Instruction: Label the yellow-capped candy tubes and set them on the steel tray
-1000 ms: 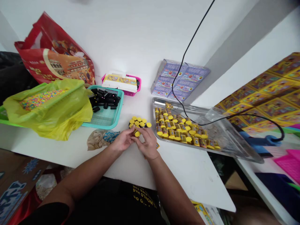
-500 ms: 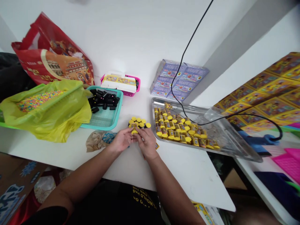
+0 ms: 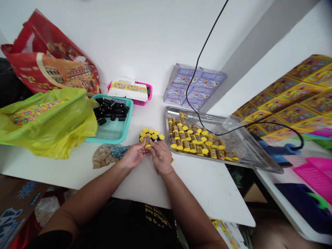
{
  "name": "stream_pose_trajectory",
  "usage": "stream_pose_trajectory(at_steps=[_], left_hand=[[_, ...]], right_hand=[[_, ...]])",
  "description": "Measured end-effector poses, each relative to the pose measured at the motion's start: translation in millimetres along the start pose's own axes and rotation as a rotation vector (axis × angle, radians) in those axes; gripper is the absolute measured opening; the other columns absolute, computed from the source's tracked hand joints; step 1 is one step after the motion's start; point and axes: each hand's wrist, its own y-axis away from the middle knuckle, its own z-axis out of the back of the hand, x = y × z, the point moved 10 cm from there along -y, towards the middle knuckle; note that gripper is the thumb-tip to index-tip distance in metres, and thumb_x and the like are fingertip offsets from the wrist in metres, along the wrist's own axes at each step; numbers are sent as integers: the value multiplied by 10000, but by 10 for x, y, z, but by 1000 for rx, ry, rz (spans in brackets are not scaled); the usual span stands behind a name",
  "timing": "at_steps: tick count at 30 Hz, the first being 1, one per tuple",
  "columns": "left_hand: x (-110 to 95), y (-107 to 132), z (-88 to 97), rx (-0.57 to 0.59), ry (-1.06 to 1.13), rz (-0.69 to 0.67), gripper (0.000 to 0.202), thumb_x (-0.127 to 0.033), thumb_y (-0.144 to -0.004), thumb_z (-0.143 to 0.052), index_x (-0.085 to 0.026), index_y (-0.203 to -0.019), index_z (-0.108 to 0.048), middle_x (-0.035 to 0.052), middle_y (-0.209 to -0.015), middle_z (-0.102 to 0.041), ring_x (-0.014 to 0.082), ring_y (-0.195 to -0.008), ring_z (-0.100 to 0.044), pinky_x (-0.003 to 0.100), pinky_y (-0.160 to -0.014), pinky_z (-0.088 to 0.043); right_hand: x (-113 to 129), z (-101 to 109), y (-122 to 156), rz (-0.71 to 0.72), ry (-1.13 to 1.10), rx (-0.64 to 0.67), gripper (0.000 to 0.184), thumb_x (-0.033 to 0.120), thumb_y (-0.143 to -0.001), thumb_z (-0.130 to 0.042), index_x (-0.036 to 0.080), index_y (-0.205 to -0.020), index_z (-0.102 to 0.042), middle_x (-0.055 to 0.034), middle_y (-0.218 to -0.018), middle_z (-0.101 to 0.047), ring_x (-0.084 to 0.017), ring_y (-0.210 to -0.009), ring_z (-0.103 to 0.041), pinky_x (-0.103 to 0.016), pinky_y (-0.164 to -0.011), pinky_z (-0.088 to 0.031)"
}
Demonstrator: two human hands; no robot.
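Between my left hand [image 3: 135, 154] and my right hand [image 3: 161, 156] is a small yellow-capped canister [image 3: 148, 141] with a printed label. Fingers of both hands pinch it above the white table. Just behind it stands a cluster of similar yellow-lidded canisters [image 3: 150, 131]. An orange-and-yellow printed piece [image 3: 172, 160] peeks out beside my right hand, mostly covered. To the right, a metal tray [image 3: 255, 157] holds many labelled yellow canisters [image 3: 193, 138]. Left of my hands lies a crumpled beige and blue cloth [image 3: 102, 157].
A teal basket [image 3: 114, 133] with black canisters stands left, near a yellow plastic bag [image 3: 52, 138] of colourful beads and a red bag [image 3: 64, 72]. Behind are a pink basket [image 3: 141, 102] and purple boxes [image 3: 186, 86]. A black cable [image 3: 204, 45] hangs across the tray.
The canister in my hands has been tipped, so its label now faces up more. My hands stay together in about the same place; the view has shifted slightly.
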Motion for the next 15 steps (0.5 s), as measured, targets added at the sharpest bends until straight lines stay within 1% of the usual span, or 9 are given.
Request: stream_pose_trajectory(at_steps=[4, 7, 9, 11, 13, 15], left_hand=[[12, 13, -25, 9, -7, 26, 244, -347, -832, -653, -114, -897, -686, 69, -760, -673, 142, -672, -612, 287, -694, -489], [-4, 20, -35, 7, -27, 22, 291, -398, -827, -648, -120, -904, -687, 72, -785, -677, 139, -645, -599, 289, -661, -487], [-38, 21, -35, 7, -43, -13, 282, -381, -805, -677, -125, -922, -690, 67, -825, -681, 124, -637, -586, 278, -652, -482], [-79, 19, -23, 1, -45, -57, 251, -332, -773, -719, -120, -903, -694, 63, -844, -682, 109, -642, -579, 257, -648, -477], [-108, 19, -14, -3, -36, -84, 236, -294, -734, -755, -114, -874, -696, 62, -833, -682, 106, -653, -580, 241, -640, -474], [-124, 21, -16, 3, -27, -93, 246, -286, -700, -780, -114, -853, -694, 58, -811, -680, 110, -650, -584, 242, -631, -478]], right_hand=[[46, 5, -18, 52, 52, 24, 237, 214, -891, -570, 249, -1097, -682, -67, -838, -677, -202, -776, -583, -372, -706, -505], [101, -31, -18, 91, 106, 61, 235, 204, -888, -566, 252, -1087, -682, -71, -853, -673, -209, -790, -578, -374, -706, -489], [120, -27, -14, 96, 102, 51, 263, 212, -886, -576, 245, -1133, -659, -81, -899, -670, -217, -823, -581, -380, -726, -493], [116, -16, -13, 79, 82, 34, 320, 236, -884, -589, 229, -1202, -620, -95, -938, -663, -226, -853, -584, -386, -748, -505], [99, -33, -12, 55, 66, 45, 357, 253, -892, -581, 219, -1246, -593, -101, -943, -659, -229, -857, -587, -388, -757, -515], [88, -61, -10, 40, 56, 67, 351, 254, -903, -562, 224, -1252, -591, -96, -929, -661, -226, -848, -589, -386, -754, -519]])
